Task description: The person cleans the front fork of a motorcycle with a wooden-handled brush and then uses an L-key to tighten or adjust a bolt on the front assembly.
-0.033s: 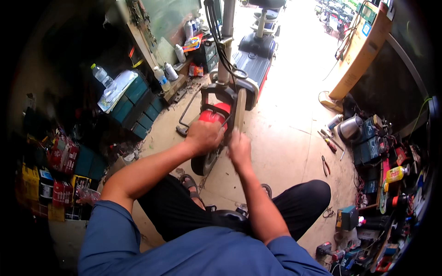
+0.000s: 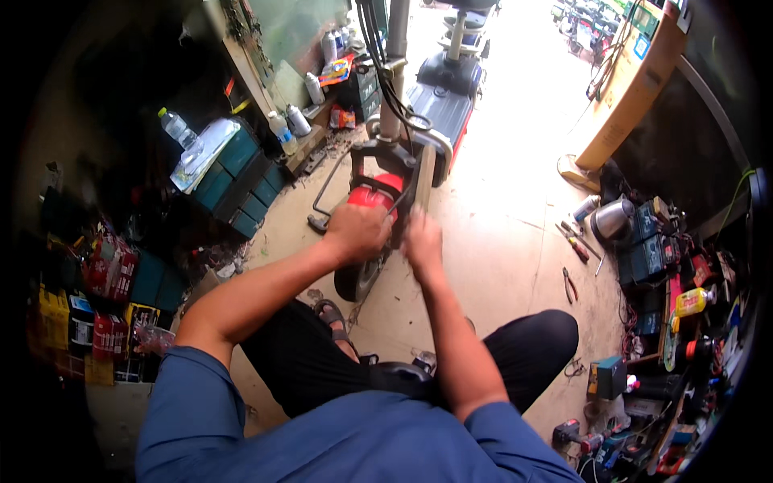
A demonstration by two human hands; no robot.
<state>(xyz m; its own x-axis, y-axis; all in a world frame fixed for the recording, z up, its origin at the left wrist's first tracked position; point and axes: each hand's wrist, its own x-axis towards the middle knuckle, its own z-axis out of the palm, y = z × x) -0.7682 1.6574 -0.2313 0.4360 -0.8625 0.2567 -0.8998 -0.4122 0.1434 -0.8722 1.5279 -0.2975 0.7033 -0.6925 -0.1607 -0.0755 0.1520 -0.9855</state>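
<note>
An electric scooter (image 2: 441, 113) stands before me, its front wheel (image 2: 351, 283) toward my feet and a red mudguard (image 2: 372, 196) over it. My left hand (image 2: 357, 233) is closed against the wheel, just below the mudguard. A thin rod shows beside its knuckles, but what the fingers hold is hidden. Close by on the right, my right hand (image 2: 423, 244) is wrapped round a flat wooden stick (image 2: 425, 177). The stick points up and away alongside the front fork (image 2: 385, 153); its lower end is inside my fist.
Pliers (image 2: 570, 286), screwdrivers (image 2: 576, 248) and a metal kettle (image 2: 613, 219) are on the floor at right. A tall cardboard box (image 2: 624, 101) leans behind them. On the left, a water bottle (image 2: 179, 129) and papers rest on stacked teal batteries (image 2: 235, 157). Cluttered tools line the right.
My right hand and the wooden stick have shifted slightly up and away from me. My left hand stays at the wheel, almost in the same place.
</note>
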